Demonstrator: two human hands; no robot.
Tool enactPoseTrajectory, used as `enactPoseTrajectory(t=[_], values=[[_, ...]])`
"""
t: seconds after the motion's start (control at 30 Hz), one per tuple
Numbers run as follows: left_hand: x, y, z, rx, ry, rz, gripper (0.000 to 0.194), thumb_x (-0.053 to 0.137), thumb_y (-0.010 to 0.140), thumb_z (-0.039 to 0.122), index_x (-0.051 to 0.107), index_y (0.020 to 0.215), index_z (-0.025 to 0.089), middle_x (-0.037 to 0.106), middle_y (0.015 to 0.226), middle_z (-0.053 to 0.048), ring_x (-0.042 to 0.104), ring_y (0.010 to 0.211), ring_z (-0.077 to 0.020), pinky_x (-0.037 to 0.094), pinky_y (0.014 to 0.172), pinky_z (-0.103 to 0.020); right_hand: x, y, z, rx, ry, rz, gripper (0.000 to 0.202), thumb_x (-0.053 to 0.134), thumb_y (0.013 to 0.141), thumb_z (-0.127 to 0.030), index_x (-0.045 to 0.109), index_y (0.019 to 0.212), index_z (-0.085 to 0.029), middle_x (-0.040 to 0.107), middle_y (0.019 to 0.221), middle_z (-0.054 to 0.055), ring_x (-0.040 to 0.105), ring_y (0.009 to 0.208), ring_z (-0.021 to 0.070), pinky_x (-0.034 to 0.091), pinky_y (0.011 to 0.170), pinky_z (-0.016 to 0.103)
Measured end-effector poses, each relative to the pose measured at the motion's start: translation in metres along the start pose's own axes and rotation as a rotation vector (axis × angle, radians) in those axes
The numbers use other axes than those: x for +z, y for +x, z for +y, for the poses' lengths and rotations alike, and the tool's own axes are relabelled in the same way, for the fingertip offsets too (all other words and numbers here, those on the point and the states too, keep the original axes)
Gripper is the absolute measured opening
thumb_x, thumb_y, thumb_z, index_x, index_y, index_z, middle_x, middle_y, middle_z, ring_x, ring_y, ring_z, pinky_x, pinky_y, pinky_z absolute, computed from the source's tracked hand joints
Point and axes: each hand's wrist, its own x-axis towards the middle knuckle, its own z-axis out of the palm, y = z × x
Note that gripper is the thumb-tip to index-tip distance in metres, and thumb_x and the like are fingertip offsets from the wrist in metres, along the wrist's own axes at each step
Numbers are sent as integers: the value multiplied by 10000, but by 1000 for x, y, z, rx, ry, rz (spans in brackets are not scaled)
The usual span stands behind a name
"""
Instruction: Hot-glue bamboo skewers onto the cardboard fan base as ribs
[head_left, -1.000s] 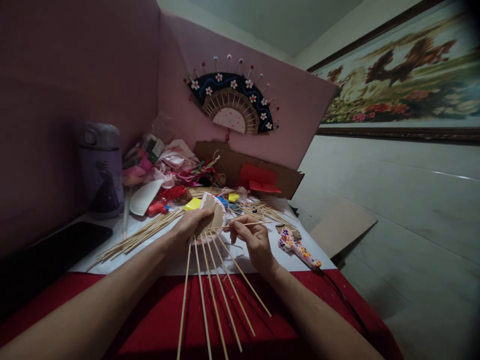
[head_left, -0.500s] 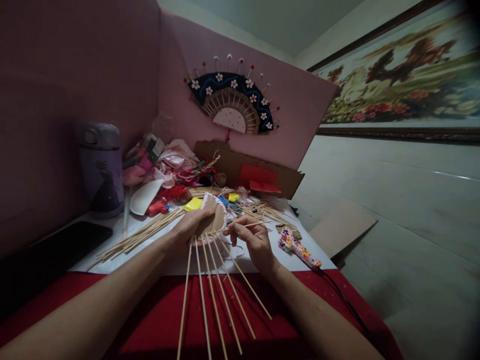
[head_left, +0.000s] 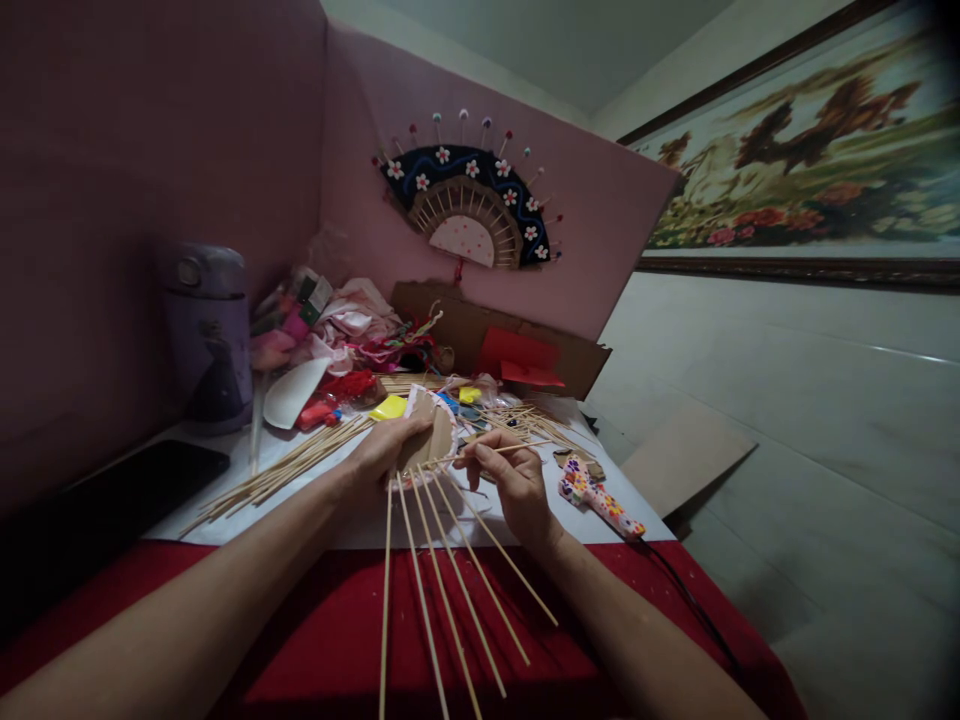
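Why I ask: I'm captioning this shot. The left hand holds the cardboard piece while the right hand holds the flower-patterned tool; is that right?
One thing is wrong: the right hand holds a thin wooden stick, not the flower-patterned tool, which lies to that hand's right. The head view shows this. The left hand does hold the cardboard piece.

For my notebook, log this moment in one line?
left hand: holding cardboard semicircle; right hand: pinching wooden stick; other sticks: fanned out

Mid-frame, cardboard (head_left: 436,428) hides part of the left hand (head_left: 384,446); the bottom edge cuts three sticks (head_left: 386,600), the right edge a painting (head_left: 810,150).
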Motion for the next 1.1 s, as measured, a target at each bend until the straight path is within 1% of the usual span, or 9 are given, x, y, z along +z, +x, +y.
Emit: enactPoseTrajectory(t=[0.13, 0.27, 0.37, 0.5, 0.67, 0.87, 1.1], values=[[2, -6, 3, 11, -3, -8, 354, 651, 648, 376, 663, 838, 78, 679, 649, -101, 595, 516, -188, 428, 492, -278, 1, 0, -1, -2, 0, 13, 124, 564, 821, -264, 618, 752, -175, 660, 669, 15, 528, 522, 120, 433, 557, 279], [3, -5, 3, 32, 13, 19, 346, 656, 645, 375, 669, 821, 77, 680, 646, -105, 595, 515, -187, 423, 492, -275, 0, -1, 0, -2, -6, 16, 119, 565, 826, -265, 614, 769, -174, 663, 678, 18, 528, 526, 123, 436, 581, 289], [3, -4, 3, 21, 9, 27, 345, 655, 647, 373, 671, 824, 78, 682, 645, -106, 594, 513, -190, 422, 493, -278, -1, -1, 0, -1, 6, 11, 111, 565, 827, -256, 615, 770, -174, 662, 670, 15, 526, 520, 120, 432, 589, 290], [4, -3, 3, -4, 3, 53, 297, 633, 662, 338, 665, 812, 84, 673, 615, -95, 585, 485, -189, 415, 466, -279, -1, -1, 0, 2, 20, -2, 108, 566, 822, -247, 617, 760, -175, 664, 667, 14, 517, 514, 116, 420, 580, 284], [5, -6, 4, -10, -37, 1, 256, 627, 684, 317, 655, 797, 89, 671, 610, -93, 592, 483, -185, 432, 456, -273, -1, 0, 0, 1, 26, -5, 118, 553, 819, -243, 619, 751, -173, 655, 663, 14, 512, 518, 118, 408, 558, 274], [5, -7, 4, -29, -91, -5, 194, 618, 698, 269, 663, 758, 91, 674, 606, -103, 601, 481, -181, 479, 530, -294, -2, 0, 1, -2, 48, -7, 129, 552, 807, -247, 625, 732, -172, 644, 647, 20, 507, 515, 123, 390, 514, 264], [4, -4, 1, -41, -88, 13, 223, 631, 676, 290, 661, 762, 86, 674, 613, -120, 607, 481, -202, 455, 465, -292, -2, 0, 2, -3, 40, -7, 128, 548, 804, -243, 625, 731, -172, 643, 646, 18, 506, 511, 122, 389, 511, 262]])
